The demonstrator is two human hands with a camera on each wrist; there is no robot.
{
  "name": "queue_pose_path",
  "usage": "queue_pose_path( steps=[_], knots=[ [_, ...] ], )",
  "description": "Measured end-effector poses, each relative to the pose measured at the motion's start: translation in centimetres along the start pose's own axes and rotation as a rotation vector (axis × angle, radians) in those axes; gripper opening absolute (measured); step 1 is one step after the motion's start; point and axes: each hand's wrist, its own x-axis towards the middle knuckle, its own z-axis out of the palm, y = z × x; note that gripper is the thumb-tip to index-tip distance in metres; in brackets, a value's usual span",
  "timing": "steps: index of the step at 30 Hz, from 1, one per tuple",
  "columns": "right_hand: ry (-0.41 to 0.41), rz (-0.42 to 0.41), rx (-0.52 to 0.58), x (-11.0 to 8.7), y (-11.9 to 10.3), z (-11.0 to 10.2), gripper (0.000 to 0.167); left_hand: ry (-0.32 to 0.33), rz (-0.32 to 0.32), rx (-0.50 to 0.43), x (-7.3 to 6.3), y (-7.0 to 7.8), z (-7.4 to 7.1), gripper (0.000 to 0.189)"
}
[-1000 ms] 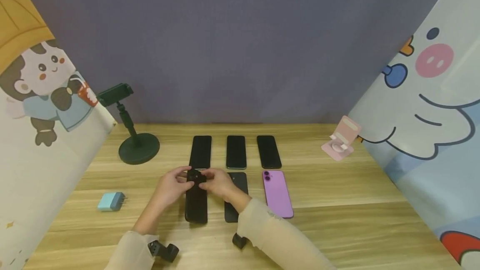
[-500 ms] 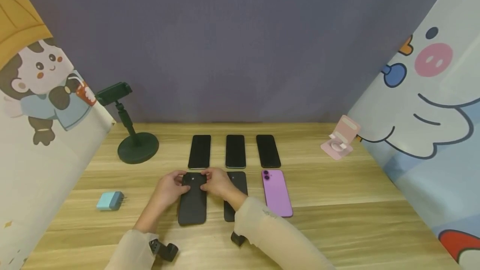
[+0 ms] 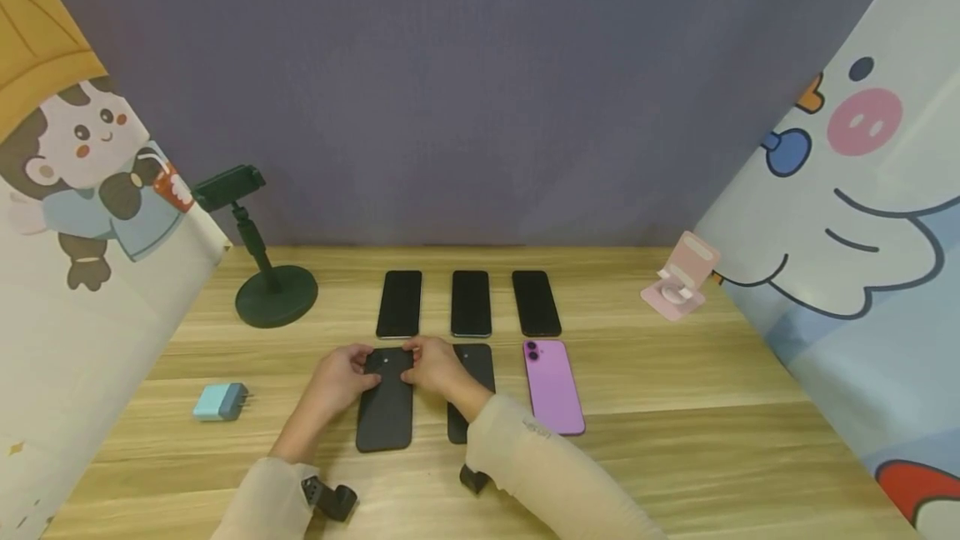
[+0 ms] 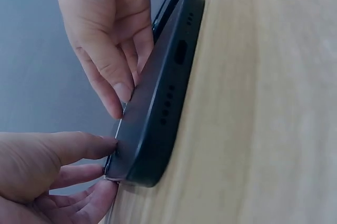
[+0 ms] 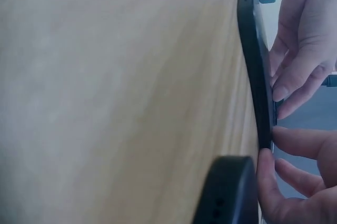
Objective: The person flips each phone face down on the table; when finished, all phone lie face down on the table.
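Note:
A black phone [image 3: 386,407] lies back-up at the left of the front row, its camera end away from me. My left hand [image 3: 341,375] pinches its far left corner between thumb and fingers. At the far right corner, my right hand [image 3: 437,367] pinches the same phone. In the left wrist view the phone's bottom edge [image 4: 180,53] shows a port slot and speaker holes. The right wrist view shows the phone's side [image 5: 255,66] close to the wood, with both hands at its far end. My right hand and wrist partly cover a second black phone [image 3: 472,357].
Three dark phones [image 3: 471,303] lie screen-up in the back row. A purple phone [image 3: 555,390] lies to the right. A dark green stand [image 3: 276,297] is at back left, a blue charger plug [image 3: 221,402] at left, and a pink folding stand [image 3: 681,280] at back right.
The phone between my hands was tilted a second ago, then came down to lie flatter with its back facing up. Over the last half second it and both hands barely moved.

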Motion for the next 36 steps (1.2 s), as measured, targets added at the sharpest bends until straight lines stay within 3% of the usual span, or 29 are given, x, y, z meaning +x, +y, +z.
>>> queue_pose_path(
  steps=[10,16,19,22,29,32,36],
  knots=[
    [-0.031,0.000,0.014,0.1,-0.1,-0.4,0.043,-0.002,0.008,0.005,0.3,0.1,-0.1,0.046],
    [-0.163,-0.002,0.161,-0.2,0.9,-2.5,0.044,0.017,0.052,0.060,1.3,1.7,0.6,0.050],
    [-0.162,-0.031,0.183,-0.4,2.0,-4.4,0.042,0.058,0.094,0.045,1.9,3.6,1.7,0.048],
    [-0.103,-0.052,0.163,-0.4,3.4,-6.7,0.040,0.062,0.150,-0.011,2.6,6.0,3.2,0.046],
    [0.052,0.027,0.134,-0.4,7.5,-11.7,0.039,-0.024,0.269,-0.200,5.1,10.1,7.8,0.037],
    [0.121,0.063,0.131,-0.5,9.4,-13.4,0.038,-0.032,0.281,-0.312,6.4,11.3,9.8,0.033],
    [0.195,0.119,0.143,-0.6,11.7,-14.9,0.038,-0.012,0.226,-0.390,7.7,12.4,12.3,0.032]
  ],
)
